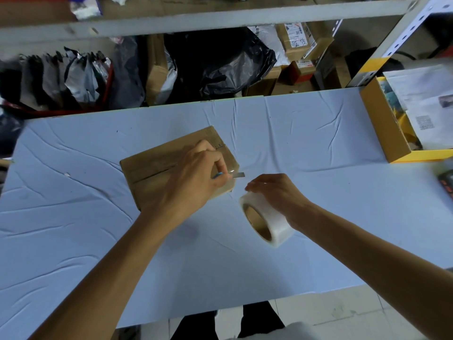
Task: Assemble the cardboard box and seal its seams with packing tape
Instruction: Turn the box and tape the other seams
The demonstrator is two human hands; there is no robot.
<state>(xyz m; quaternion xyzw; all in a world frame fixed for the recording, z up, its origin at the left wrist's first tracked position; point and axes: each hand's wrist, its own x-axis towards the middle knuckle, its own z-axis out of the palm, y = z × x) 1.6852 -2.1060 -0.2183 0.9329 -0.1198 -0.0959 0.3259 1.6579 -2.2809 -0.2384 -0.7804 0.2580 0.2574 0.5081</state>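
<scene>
A small brown cardboard box (157, 165) lies on the white-covered table (306, 133), its top flaps closed with a seam running across. My left hand (196, 177) hovers over the box's right end and grips a utility knife (235, 174), its metal blade pointing right past the box's edge. My right hand (279, 195) holds a roll of clear packing tape (267, 219) just right of the box, tilted on its edge above the table. A strip of tape seems to run from the roll toward the box's right end.
An open yellow-and-brown carton (382, 123) with printed papers stands at the table's right edge. Behind the table, metal shelving (196, 18) holds black bags, parcels and boxes. A dark device (447, 182) lies at the far right.
</scene>
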